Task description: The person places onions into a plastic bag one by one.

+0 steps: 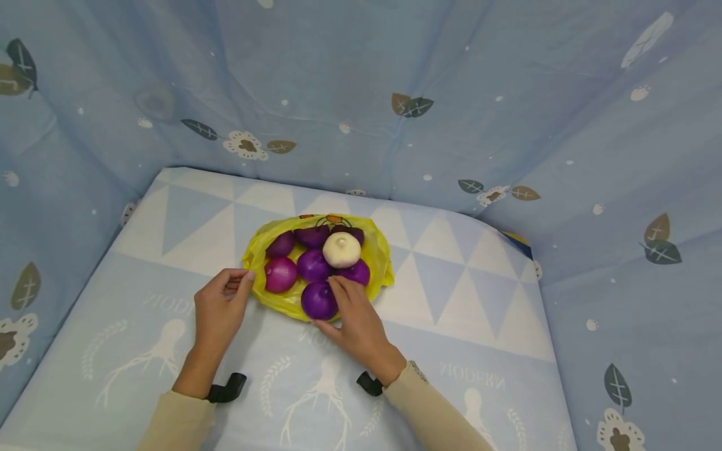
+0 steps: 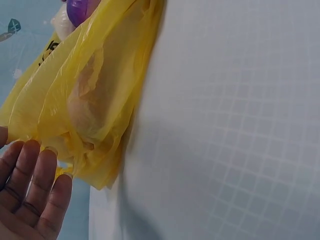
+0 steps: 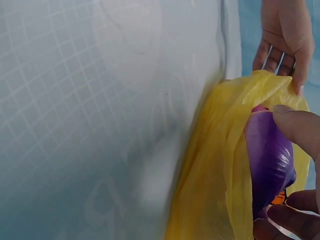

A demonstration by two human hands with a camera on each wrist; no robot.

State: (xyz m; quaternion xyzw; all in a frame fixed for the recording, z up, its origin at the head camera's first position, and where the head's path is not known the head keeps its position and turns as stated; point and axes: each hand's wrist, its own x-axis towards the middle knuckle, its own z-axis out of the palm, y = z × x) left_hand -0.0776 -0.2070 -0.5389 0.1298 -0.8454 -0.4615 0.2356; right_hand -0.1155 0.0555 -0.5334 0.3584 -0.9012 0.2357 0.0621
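Observation:
A yellow plastic bag (image 1: 289, 304) lies spread on the table with its mouth up. Inside are several shiny purple onions (image 1: 313, 265), one pinker red onion (image 1: 281, 275) and a white bulb (image 1: 341, 250) on top. My left hand (image 1: 222, 307) pinches the bag's left rim between thumb and fingers; in the left wrist view its fingertips meet the yellow film (image 2: 55, 110). With thumb and fingers on either side, my right hand (image 1: 361, 329) grips the front purple onion (image 1: 318, 301) at the bag's near edge. The right wrist view shows this onion (image 3: 270, 155) partly behind the yellow film.
A pale blue and white patterned cloth (image 1: 186, 300) covers the table. Blue curtains (image 1: 338, 81) with leaf and flower prints hang behind and at both sides. Black wrist mounts (image 1: 228, 388) sit under both wrists. A dark blue and yellow item (image 1: 517, 243) shows at the far right corner.

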